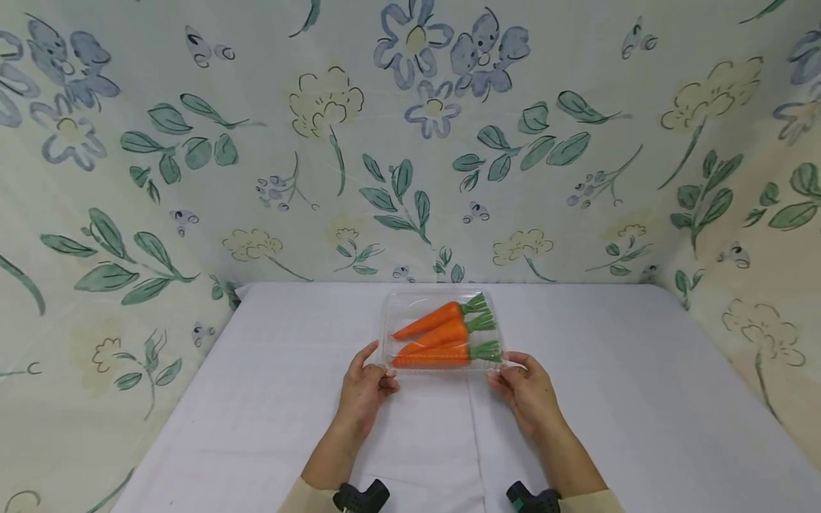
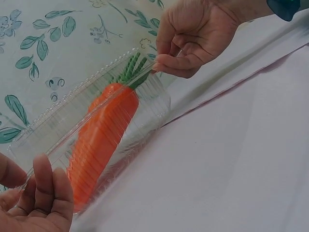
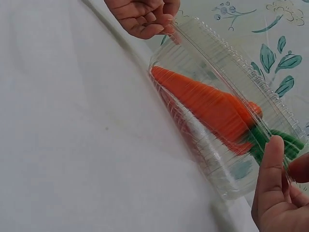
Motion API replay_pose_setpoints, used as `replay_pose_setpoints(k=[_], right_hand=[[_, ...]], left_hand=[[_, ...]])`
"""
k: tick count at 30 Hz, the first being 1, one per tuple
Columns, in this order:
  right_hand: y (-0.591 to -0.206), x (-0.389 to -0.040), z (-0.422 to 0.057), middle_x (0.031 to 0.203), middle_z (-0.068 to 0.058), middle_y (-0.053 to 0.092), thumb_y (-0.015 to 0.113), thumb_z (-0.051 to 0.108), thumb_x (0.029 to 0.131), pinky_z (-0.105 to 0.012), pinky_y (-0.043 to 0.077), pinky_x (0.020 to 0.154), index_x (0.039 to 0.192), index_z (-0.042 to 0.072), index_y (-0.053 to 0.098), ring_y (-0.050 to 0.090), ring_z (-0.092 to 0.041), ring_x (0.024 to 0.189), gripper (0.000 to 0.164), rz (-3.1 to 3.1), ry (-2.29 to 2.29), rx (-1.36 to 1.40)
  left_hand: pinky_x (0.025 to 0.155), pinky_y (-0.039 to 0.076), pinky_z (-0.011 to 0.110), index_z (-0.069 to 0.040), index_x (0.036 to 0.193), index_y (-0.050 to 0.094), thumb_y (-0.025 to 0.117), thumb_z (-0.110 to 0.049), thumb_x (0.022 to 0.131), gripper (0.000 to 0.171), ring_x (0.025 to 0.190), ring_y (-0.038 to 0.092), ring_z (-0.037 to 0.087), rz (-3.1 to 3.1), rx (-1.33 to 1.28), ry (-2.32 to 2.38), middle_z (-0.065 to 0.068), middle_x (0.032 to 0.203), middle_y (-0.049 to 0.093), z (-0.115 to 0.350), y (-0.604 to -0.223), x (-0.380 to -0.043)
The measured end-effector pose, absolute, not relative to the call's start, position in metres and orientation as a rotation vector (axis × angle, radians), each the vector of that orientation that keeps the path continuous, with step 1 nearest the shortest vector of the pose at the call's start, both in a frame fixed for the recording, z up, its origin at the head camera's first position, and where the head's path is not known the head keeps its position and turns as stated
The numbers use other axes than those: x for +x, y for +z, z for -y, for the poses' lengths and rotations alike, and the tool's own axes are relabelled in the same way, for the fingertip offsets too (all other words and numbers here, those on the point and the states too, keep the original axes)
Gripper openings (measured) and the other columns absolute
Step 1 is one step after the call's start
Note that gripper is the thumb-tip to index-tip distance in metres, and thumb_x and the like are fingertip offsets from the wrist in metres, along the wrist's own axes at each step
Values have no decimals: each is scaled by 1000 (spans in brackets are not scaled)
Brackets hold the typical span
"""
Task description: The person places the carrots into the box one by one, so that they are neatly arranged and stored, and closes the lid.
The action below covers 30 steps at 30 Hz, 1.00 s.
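A clear plastic clamshell box (image 1: 442, 293) lies near the table's far side, and its lid appears to be down. Inside are three orange carrots (image 1: 442, 333) side by side, their green tops (image 1: 485, 350) pointing right. My left hand (image 1: 364, 392) pinches the box's rim at the near left corner, thumb and fingers about the edge. At the near right corner my right hand (image 1: 527, 392) pinches the same rim. Both wrist views show the ridged side wall (image 2: 157, 104) and the seam between lid and base, with fingertips (image 3: 274, 150) on that seam.
A white cloth (image 1: 616, 399) covers the table, with creases running down its middle. Behind and at both sides hangs a floral curtain (image 1: 410, 214), meeting the table's far edge just beyond the box. Dark wrist devices (image 1: 362, 496) sit at both cuffs.
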State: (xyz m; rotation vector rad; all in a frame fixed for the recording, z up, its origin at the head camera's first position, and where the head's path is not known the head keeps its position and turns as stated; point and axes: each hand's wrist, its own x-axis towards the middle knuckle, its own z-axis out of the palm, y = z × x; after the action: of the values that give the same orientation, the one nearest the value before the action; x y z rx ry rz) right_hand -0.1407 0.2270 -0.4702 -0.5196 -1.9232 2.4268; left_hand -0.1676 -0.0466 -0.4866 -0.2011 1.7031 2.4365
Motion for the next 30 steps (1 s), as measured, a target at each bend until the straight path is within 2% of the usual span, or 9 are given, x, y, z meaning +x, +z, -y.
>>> replay_pose_setpoints(k=[14,21,26,30], right_hand=[[-466,-137,-234,90,-1,64,47,-2,102,-19,61,78,135,-5,36,68,-5,79,35,2044,2395,-550],[-457,-134,-252,114,-14,63,52,9,103,-22,61,85,147,-5,31,72,-11,91,50,2264,2415,-486],[-450,-137,-273,125,-25,64,52,24,106,-29,63,81,152,-2,30,75,-18,93,57,2636,2111,-403],[-433,-152,-297,128,-31,61,49,33,108,-33,63,78,151,-5,32,74,-20,91,60,2904,1609,-348]], left_hand=[[75,59,24,-8,158,30,44,-1,99,60,69,63,7,-1614,-175,2457,-3,81,63,49,-488,-165],[75,59,26,-6,154,33,49,-11,100,56,71,65,9,-1650,-175,2305,0,81,64,57,-482,-166],[66,59,27,-6,154,35,52,-32,104,59,62,64,11,-1961,-150,2018,5,84,67,69,-473,-175],[61,54,30,-11,154,39,44,-56,104,68,58,63,15,-2424,-79,1524,8,82,71,86,-464,-192]])
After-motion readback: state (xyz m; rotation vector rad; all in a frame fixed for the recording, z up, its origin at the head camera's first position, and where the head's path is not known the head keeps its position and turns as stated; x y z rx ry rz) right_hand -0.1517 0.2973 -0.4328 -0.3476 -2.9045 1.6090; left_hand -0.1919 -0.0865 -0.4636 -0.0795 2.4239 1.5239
